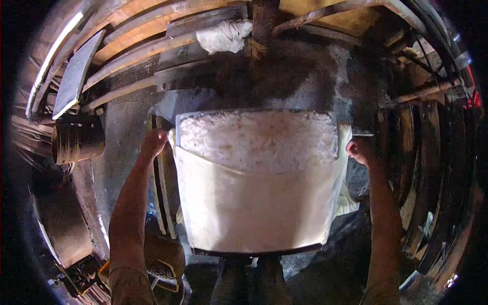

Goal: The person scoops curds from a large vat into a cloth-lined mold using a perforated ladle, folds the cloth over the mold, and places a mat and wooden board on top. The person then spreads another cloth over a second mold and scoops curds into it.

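Bilaterally, the fingers curl in and appear to pinch the side margins of a cream cloth (259, 208), the left hand (153, 142) at one edge and the right hand (361, 151) at the other; the fingertips are partly hidden. Centred between the forearms, the cloth lies smooth and taut over the near part of a white, lumpy mass (259, 134), its far part exposed and roughly rectangular. The step in hand seems to be positioning the cloth, whether covering or uncovering cannot be told; the next move calls for even tension on both sides. Outward lie a ribbed cylindrical bucket (76, 140), dark, rough timbers (429, 137) and a bunched white rag (223, 36).
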{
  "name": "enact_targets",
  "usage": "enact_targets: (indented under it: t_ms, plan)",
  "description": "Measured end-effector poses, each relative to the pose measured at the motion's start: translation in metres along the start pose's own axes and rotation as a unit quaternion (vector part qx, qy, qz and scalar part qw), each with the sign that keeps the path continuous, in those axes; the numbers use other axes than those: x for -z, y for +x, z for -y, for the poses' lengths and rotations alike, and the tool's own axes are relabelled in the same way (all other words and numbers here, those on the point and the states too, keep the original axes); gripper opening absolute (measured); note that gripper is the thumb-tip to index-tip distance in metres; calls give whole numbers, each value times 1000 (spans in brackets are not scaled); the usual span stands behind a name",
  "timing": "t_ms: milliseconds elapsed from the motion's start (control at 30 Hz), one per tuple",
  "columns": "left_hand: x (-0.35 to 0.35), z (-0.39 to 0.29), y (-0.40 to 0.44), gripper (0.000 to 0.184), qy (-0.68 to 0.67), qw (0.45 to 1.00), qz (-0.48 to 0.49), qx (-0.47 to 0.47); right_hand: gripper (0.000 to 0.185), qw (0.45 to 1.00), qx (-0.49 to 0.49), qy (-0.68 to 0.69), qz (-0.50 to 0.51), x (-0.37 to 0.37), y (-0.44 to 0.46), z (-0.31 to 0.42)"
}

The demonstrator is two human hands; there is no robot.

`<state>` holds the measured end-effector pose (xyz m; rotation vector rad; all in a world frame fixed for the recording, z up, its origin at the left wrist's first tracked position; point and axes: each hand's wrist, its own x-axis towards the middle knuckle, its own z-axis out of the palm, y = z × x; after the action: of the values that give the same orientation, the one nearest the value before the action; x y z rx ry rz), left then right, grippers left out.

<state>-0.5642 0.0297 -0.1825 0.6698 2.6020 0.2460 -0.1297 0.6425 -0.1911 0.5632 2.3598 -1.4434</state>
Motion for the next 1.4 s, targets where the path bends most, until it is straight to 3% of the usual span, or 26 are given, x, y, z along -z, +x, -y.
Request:
enact_targets:
  t_ms: [67,133,167,267,300,367,400,433,500,533,633,733,800,833,867,900,1000,1067,1100,1133,1167,1200,1267,1300,1333,1400]
  plan:
    - [0,-6,13,19,37,998,-49,10,8,998,-32,59,10,4,22,-3]
    - [1,-14,35,23,-7,989,-140,46,9,982,-41,-162,-93,16,63,-12]
    - [2,-22,55,24,-67,990,-120,26,8,956,39,-237,-169,21,88,-8]
    - [-5,-69,93,25,-241,969,26,39,16,981,16,-133,-137,24,143,31]
    - [-21,-65,111,27,-109,987,57,-105,16,982,17,-132,-132,17,163,29]
    - [-71,-58,142,31,-6,967,133,-216,24,988,-30,-149,30,-5,190,24]
    - [-90,-64,151,33,-39,965,178,-186,26,983,-44,-153,86,-18,199,23]
    - [-96,-68,157,33,-38,966,180,-183,29,950,-85,-301,-13,-41,192,32]
    - [-106,-75,167,31,67,954,253,-148,34,893,-239,-320,208,-33,212,122]
    - [-110,-79,170,30,119,941,288,-129,34,893,-238,-319,212,-35,221,113]
    - [-107,-102,170,29,222,903,357,-92,34,820,-51,-488,294,-57,249,60]
    - [-50,-132,153,25,82,953,290,-5,34,739,78,-579,335,-56,250,54]
    - [-21,-126,149,28,-354,908,223,11,36,958,-79,-198,190,-18,224,108]
    - [-10,-132,145,33,-499,846,180,52,36,959,-78,-196,191,-7,217,122]
    - [-2,-135,143,39,-631,760,132,78,33,977,-129,128,114,3,210,130]
    - [1,-141,138,35,-641,754,127,59,30,883,-167,438,24,7,208,133]
    - [-31,-145,154,50,-400,911,97,-37,38,939,-62,336,-41,-25,221,114]
    - [-30,-165,142,53,-97,983,112,-107,37,998,-37,55,17,-23,213,155]
    - [-20,-163,146,53,-96,983,111,-108,36,974,-129,-150,110,-19,213,165]
    - [-9,-153,154,53,43,979,168,-107,35,892,-214,-346,197,-16,213,171]
    - [12,-164,150,54,182,953,221,-104,35,893,-214,-345,196,-3,209,163]
    - [31,-177,146,49,246,934,258,0,36,939,-173,-243,173,18,202,145]
    - [39,-144,154,39,-78,975,207,7,38,971,-127,-138,145,33,194,145]
    - [33,-132,148,27,-422,898,124,-23,39,996,-38,52,66,37,188,152]
    - [43,-132,154,23,-544,825,136,-67,41,969,53,239,-16,38,182,159]
    - [28,-147,148,23,-509,848,-35,-143,39,958,39,283,16,21,185,165]
